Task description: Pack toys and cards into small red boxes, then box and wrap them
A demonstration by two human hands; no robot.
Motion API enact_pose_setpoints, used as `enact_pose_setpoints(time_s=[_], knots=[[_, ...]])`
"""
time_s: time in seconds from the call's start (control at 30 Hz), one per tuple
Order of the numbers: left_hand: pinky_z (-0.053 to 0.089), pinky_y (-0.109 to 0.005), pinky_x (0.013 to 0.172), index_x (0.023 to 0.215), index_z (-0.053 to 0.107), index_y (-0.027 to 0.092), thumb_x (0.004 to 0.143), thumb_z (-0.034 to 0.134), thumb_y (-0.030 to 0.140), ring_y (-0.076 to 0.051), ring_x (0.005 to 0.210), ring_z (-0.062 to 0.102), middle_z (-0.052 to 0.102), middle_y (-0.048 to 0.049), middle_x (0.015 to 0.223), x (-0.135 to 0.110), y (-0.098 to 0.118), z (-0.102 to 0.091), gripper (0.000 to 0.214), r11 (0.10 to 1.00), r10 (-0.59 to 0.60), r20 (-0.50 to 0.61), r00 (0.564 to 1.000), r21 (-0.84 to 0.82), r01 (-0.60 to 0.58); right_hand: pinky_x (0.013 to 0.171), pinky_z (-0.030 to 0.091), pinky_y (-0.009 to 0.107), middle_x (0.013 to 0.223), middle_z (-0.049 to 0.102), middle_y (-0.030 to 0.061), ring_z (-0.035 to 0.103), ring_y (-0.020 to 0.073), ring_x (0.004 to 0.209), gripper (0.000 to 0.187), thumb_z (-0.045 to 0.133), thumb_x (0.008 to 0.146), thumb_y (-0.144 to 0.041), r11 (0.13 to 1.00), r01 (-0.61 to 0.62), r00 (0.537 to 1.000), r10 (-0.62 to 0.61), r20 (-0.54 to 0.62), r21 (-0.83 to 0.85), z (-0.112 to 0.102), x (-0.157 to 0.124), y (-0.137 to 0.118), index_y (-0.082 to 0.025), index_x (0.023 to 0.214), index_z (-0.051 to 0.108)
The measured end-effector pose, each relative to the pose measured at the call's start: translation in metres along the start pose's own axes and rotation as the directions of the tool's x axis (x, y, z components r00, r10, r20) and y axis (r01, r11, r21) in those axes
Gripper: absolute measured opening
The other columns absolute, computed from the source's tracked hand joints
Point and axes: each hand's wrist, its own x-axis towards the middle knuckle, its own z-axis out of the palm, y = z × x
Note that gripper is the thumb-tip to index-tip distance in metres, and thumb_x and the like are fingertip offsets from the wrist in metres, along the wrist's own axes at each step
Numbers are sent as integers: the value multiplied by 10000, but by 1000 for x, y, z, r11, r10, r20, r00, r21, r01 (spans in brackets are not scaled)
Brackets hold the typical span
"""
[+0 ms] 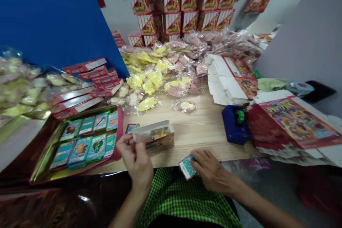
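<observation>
The right grip (pixel 211 171) sits half closed over a light, stiff teal card pack (pixel 187 167), easiest held by its edges. The left grip (pixel 135 160) pinches the near wall of a thin, open white-and-red cardboard carton (pixel 153 137), which is flimsy and light. Left of that grip lies a shallow red metal tray (pixel 119 131) of teal cards.

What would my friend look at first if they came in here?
The tall wall of stacked red-and-white boxes at the back grabs the eye first, beside a big blue panel on the left. Heaps of yellow and pink wrapped packets cover the wooden table's far side. At the front, the left hand holds a small open box and the right hand a teal card.
</observation>
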Motion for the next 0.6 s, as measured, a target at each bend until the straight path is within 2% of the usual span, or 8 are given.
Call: enact_pose_setpoints(time_s=[0.03,0.1,0.2,0.27,0.33,0.4,0.47,0.6], knots=[[437,-209,599,1056,468,247,919,627,328,-108,671,535,511,44,807,-3,-1,7,225,1000,22,40,999,-6,-22,787,560,426,1005,699,131,679,277,920,374,419,833,3,1000,7,996,-6,-93,15,-7,-1,1,-173,1116,590],[463,-216,626,1064,455,249,956,600,373,-115,685,558,512,42,790,-8,0,20,220,998,64,111,992,-27,-62,677,554,370,902,677,77,668,241,771,341,398,898,-14,994,-84,961,101,-258,76,-31,10,6,-202,1139,550],[507,-238,711,1087,489,238,989,566,420,-129,768,600,568,7,874,-12,-1,35,221,993,118,158,980,-35,-114,637,548,332,988,686,68,675,230,771,355,487,952,-89,948,-283,872,317,-372,144,-84,48,7,-234,1275,505],[527,-254,761,1098,534,221,991,561,448,-147,849,628,606,-27,965,-12,-2,39,252,991,132,160,978,-14,-132,741,558,342,1080,687,75,678,238,904,416,484,929,-59,976,-183,949,208,-236,122,-118,76,4,-255,1292,536],[540,-263,771,1108,563,211,985,565,467,-162,888,646,630,-47,1009,-11,-5,41,284,991,133,169,977,-10,-133,802,534,368,1048,685,79,644,243,925,542,446,880,-8,997,-66,992,69,-110,29,-141,103,1,-237,1363,538],[549,-265,765,1119,573,210,980,575,469,-165,887,655,645,-52,1012,-10,-7,42,294,992,128,184,975,-36,-123,766,487,381,913,663,73,588,243,822,580,425,824,25,992,9,1000,-12,-20,-123,-151,127,-1,-191,1343,571],[554,-263,765,1125,577,213,980,580,462,-162,879,657,651,-51,1007,-9,-8,42,289,992,121,200,972,-64,-110,725,428,384,817,618,66,526,242,749,470,427,810,34,964,77,997,-68,44,-256,-152,146,-1,-164,1177,644],[563,-265,799,1135,584,214,984,581,464,-162,910,664,651,-49,1017,-8,-9,42,292,990,128,215,968,-89,-111,804,393,427,808,592,71,494,254,785,247,456,921,-29,892,285,958,-257,124,-352,-141,173,1,-179,897,650]])
